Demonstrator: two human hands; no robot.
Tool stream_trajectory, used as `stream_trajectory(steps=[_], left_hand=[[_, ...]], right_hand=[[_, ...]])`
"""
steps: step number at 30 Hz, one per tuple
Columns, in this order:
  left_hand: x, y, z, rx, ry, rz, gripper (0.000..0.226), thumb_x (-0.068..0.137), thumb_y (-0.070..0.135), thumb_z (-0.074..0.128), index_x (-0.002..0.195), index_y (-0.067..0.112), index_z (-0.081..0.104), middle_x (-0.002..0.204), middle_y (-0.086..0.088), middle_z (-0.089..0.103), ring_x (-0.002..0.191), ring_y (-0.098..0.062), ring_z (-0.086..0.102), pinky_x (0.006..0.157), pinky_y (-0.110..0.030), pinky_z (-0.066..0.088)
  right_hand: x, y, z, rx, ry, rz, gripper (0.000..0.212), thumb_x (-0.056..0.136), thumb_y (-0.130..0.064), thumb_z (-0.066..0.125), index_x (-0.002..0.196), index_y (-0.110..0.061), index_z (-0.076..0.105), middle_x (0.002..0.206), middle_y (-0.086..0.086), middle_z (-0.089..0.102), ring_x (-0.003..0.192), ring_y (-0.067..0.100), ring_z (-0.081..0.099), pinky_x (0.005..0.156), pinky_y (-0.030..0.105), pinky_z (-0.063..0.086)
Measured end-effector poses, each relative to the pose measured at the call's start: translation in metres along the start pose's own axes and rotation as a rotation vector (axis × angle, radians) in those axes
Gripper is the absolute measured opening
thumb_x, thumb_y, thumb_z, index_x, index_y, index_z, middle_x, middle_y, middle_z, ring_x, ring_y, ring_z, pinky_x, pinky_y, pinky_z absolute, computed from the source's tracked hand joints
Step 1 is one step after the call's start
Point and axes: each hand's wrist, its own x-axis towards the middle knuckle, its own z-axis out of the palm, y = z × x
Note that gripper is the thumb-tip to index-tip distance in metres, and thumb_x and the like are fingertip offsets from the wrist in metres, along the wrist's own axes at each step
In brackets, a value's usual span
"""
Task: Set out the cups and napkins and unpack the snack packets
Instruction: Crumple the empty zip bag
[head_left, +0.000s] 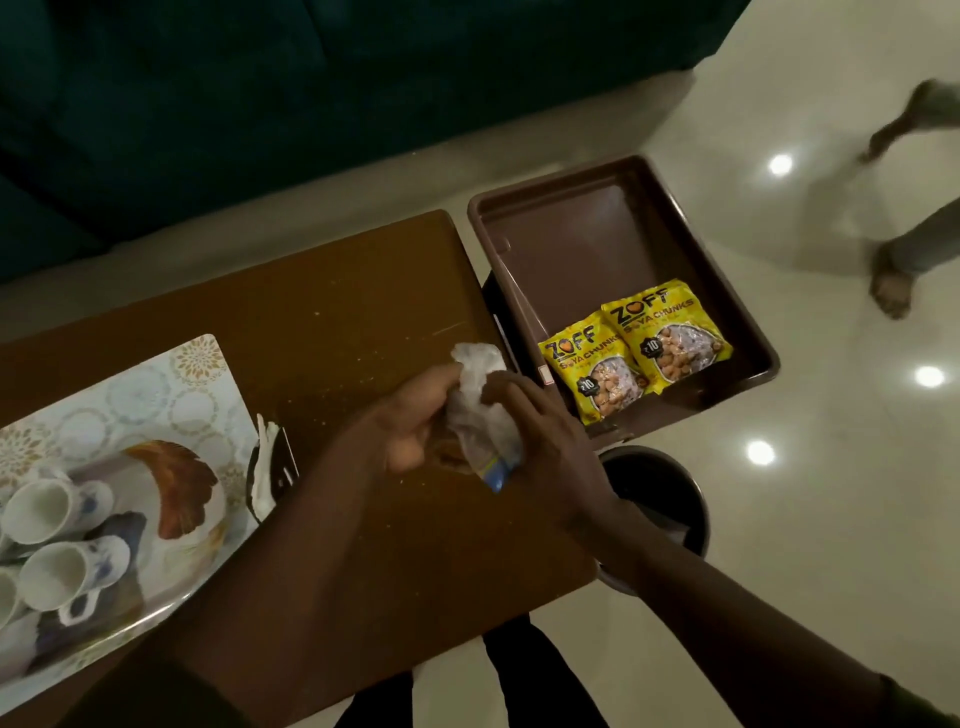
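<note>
We count one brown table (322, 312), with one brown bin (597, 249) just beside its right end. One patterned tray (156, 379) lies at the table's left end and carries at least three white cups (49, 506) on their sides; more may be cut off by the frame. Two yellow snack packets (670, 338) lie side by side in the bin. Above the table, our left hand (410, 421) and right hand (535, 426) are both closed on one crumpled clear packet (480, 410).
</note>
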Motion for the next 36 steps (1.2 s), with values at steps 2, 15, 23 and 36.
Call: stream_trajectory(steps=[2,15,23,36], left_hand=[[0.004,-0.006,0.006,0.111,-0.085,-0.073,0.046,0.097,0.052,0.033,0.105,0.021,0.066,0.108,-0.009,0.07,0.102,-0.03,0.063,0.1,-0.059,0.043],[0.046,-0.029,0.091,0.534,-0.246,-0.157,0.062,0.087,0.067,0.045,0.117,0.015,0.06,0.1,-0.017,0.068,0.078,-0.03,0.072,0.064,-0.041,0.061],[0.058,-0.036,0.1,0.443,-0.301,-0.085,0.046,0.087,0.057,0.057,0.113,0.018,0.063,0.077,-0.009,0.069,0.073,-0.026,0.07,0.06,-0.036,0.057],[0.046,-0.067,0.055,0.349,0.126,0.074,0.025,0.095,0.037,0.055,0.104,0.013,0.06,0.076,-0.005,0.065,0.059,-0.015,0.061,0.056,-0.026,0.049]], right_hand=[[-0.016,0.008,-0.006,0.037,0.01,0.03,0.053,0.066,-0.03,0.07,0.113,-0.026,0.046,0.119,0.001,0.06,0.097,0.024,0.062,0.07,0.041,0.054],[-0.158,0.128,-0.038,0.021,0.449,0.792,0.057,0.065,-0.002,0.073,0.116,-0.019,0.055,0.111,0.002,0.067,0.1,0.023,0.063,0.079,0.031,0.051],[-0.175,0.226,-0.012,-0.189,0.104,0.938,0.083,0.059,-0.038,0.085,0.128,-0.017,0.045,0.123,0.008,0.054,0.115,0.031,0.049,0.092,0.044,0.041],[-0.147,0.19,-0.015,-0.144,0.382,0.842,0.017,0.084,-0.007,0.057,0.099,-0.013,0.059,0.107,0.008,0.06,0.088,0.024,0.06,0.072,0.028,0.044]])
